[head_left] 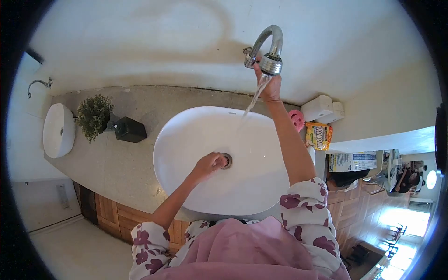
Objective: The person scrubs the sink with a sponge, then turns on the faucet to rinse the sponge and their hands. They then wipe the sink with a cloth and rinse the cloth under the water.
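My right hand [271, 88] is raised to the chrome faucet [277, 42] on the wall, its fingers closed around the base near the tap, partly hidden by the spout. Water [256, 95] runs from the spout in a slanting stream. Below it is a white oval sink [252, 191]. My left hand [209, 166] hovers over the sink beside the metal drain [227, 161]. Its fingers are curled in, and whether anything is inside them cannot be made out.
Left on the grey counter [140, 161] are a dark soap bottle [130, 129], a potted plant [94, 115] and a second white basin [59, 130]. At right are a pink item [296, 120], a yellow packet [319, 136] and white containers [318, 108]. A person [408, 179] is farther off.
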A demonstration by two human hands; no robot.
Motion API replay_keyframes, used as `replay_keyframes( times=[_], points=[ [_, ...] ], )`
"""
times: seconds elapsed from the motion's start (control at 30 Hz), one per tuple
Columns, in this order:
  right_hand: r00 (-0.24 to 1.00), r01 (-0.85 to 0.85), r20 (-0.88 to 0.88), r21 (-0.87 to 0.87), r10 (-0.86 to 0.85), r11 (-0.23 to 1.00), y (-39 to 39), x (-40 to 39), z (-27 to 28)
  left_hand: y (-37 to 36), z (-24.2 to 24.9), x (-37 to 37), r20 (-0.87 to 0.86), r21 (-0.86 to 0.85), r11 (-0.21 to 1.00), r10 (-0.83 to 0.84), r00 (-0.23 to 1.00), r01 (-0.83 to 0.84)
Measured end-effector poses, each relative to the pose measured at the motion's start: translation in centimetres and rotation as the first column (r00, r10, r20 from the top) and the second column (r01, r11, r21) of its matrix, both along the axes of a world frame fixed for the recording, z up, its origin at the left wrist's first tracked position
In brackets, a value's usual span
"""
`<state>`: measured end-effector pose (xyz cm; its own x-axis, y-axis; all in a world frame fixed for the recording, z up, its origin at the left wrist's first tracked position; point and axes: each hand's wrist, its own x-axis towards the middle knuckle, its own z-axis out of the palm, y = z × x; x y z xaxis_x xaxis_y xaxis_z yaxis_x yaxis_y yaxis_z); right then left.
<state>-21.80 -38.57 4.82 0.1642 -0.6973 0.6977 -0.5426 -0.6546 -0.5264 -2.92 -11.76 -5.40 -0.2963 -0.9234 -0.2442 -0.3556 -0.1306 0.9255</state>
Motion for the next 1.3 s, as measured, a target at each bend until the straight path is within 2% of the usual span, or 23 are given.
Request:
replay_keyframes(
  times=[0.07, 0.13, 0.2, 0.3, 0.43, 0.53, 0.6, 0.63, 0.7, 0.73, 0.8, 0.93, 0.97, 1.13, 1.2, 1.3],
  points=[
    [0.998, 0.026, -0.05, 0.007, -0.025, 1.0, -0.1, -0.2, 0.8, 1.3, 1.1, 1.1, 0.039, 0.041, 0.999, 0.023, 0.999, -0.025],
    [0.999, 0.039, -0.028, 0.031, -0.038, 0.999, -0.5, 0.0, 0.9, 2.5, 1.0, 1.8, 0.075, 0.08, 0.996, 0.041, 0.996, -0.047],
    [0.992, -0.025, 0.122, 0.027, 0.021, 0.999, -1.2, 0.2, 0.6, 3.3, 0.7, 2.1, 0.001, 0.136, 0.987, 0.092, 0.996, -0.091],
    [0.98, 0.005, 0.197, 0.079, -0.02, 0.997, -1.4, 0.7, 0.5, 3.7, 2.0, 2.0, -0.031, 0.197, 0.974, 0.12, 0.992, -0.112],
    [0.96, -0.001, 0.278, 0.092, -0.025, 0.996, -1.3, 1.1, 0.7, 3.0, 2.9, 1.9, -0.052, 0.192, 0.975, 0.123, 0.991, -0.111],
    [0.948, 0.036, 0.311, 0.084, -0.06, 0.996, -1.6, 1.6, -0.1, 1.7, 3.7, 1.5, -0.007, 0.163, 0.979, 0.126, 0.992, -0.123],
    [0.81, -0.121, 0.586, 0.138, 0.018, 0.983, -1.8, 2.0, -0.4, 0.1, 4.1, 1.0, -0.018, 0.051, 0.985, 0.165, 0.986, -0.164],
    [0.808, -0.123, 0.588, 0.132, 0.022, 0.984, -1.5, 2.2, 0.1, -1.0, 4.7, 0.5, -0.016, 0.045, 0.985, 0.166, 0.986, -0.165],
    [0.768, -0.086, 0.611, 0.396, -0.193, 0.914, -0.6, 2.4, 0.7, -3.4, 6.3, -0.8, -0.256, 0.014, 0.951, 0.301, 0.919, -0.308],
    [0.767, -0.088, 0.613, 0.395, -0.19, 0.915, -0.9, 2.6, 0.6, -4.7, 7.4, -1.4, -0.255, 0.012, 0.951, 0.302, 0.919, -0.31],
    [0.799, -0.009, 0.6, 0.084, -0.043, 0.996, -1.3, 2.7, -0.3, -7.3, 9.5, -2.7, -0.479, 0.083, 0.94, 0.329, 0.814, -0.331],
    [0.799, 0.045, 0.596, 0.079, -0.083, 0.996, -1.3, 3.7, 0.3, -10.4, 11.2, -4.9, -0.527, 0.126, 0.93, 0.357, 0.771, -0.344],
    [0.88, 0.23, 0.409, 0.08, -0.243, 0.97, -0.9, 3.4, 0.6, -10.8, 11.4, -5.3, -0.53, 0.14, 0.924, 0.374, 0.761, -0.357],
    [0.885, 0.222, 0.41, 0.045, -0.22, 0.974, -1.1, 3.5, 0.0, -11.1, 10.8, -6.0, -0.529, 0.18, 0.916, 0.398, 0.749, -0.359],
    [0.823, 0.055, 0.553, 0.152, -0.131, 0.987, -0.4, 3.4, 0.8, -11.0, 10.2, -6.1, -0.518, 0.2, 0.915, 0.403, 0.755, -0.351],
    [0.862, 0.152, 0.471, 0.112, -0.187, 0.982, -1.1, 3.7, -0.1, -11.0, 9.7, -6.2, -0.531, 0.216, 0.911, 0.412, 0.74, -0.352]
  ],
)
